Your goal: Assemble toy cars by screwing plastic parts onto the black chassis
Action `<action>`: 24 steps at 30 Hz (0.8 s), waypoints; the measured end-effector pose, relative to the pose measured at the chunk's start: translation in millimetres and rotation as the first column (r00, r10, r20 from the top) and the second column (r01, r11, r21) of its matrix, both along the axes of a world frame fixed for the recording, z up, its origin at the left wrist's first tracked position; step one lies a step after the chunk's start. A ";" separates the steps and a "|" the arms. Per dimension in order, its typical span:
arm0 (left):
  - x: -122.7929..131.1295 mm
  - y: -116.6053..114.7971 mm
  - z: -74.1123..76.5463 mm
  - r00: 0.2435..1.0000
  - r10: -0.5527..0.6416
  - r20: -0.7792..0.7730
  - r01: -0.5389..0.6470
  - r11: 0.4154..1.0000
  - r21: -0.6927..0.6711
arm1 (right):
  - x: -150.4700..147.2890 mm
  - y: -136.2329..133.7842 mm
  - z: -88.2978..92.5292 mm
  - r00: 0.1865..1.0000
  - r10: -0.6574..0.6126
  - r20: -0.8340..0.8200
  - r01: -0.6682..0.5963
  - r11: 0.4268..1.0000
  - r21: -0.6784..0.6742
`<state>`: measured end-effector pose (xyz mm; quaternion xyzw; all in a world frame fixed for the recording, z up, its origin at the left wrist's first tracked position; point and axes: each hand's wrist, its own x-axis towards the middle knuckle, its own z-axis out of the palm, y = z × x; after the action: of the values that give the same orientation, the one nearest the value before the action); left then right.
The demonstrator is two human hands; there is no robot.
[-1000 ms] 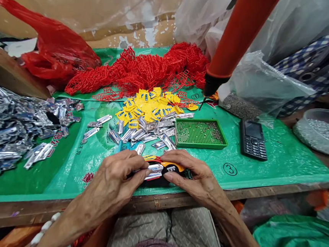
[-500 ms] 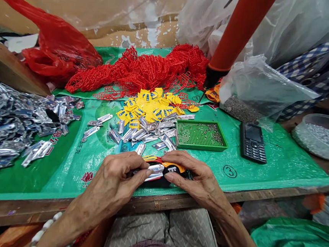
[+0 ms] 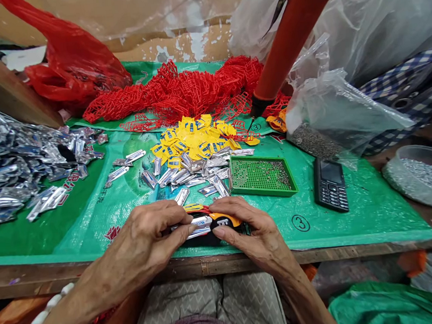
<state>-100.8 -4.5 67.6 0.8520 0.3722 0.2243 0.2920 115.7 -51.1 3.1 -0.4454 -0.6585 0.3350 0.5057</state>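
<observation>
My left hand [image 3: 157, 230] pinches the left end of a silver metal plate [image 3: 202, 222] with small blue print. Its thumb and forefinger are pressed together. My right hand [image 3: 250, 227] grips an orange-and-black plastic tool body [image 3: 229, 221], with its thumb on the black face bearing a white mark. Plate and body lie against each other between my hands, near the table's front edge. Red and yellow parts show along the top of the body. Fingers hide its two ends. Just beyond lie loose silver plates [image 3: 181, 176] and a pile of yellow labelled pieces [image 3: 194, 136].
A green tray [image 3: 266, 192] holds small screws, left of a black keypad phone [image 3: 330, 184]. An orange-red power screwdriver [image 3: 281, 45] hangs tip-down. Red plastic frames [image 3: 190, 91] lie behind. Silver pieces [image 3: 8, 165] heap up left; a clear tub [image 3: 425, 176] stands right.
The hanging screwdriver has shifted left in view, and the whole scene has slid slightly left. Both hands keep their hold on the plate and tool body.
</observation>
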 end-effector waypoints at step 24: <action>4.5 2.9 -6.1 0.998 -0.056 0.003 0.055 0.988 0.142 | 1.5 -1.0 0.3 0.999 -0.026 0.034 0.027 1.000 -0.017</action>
<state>-96.3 -1.6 61.5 0.8798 0.3305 0.2450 0.2381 117.2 -52.1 3.4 -0.4639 -0.6583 0.3263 0.4949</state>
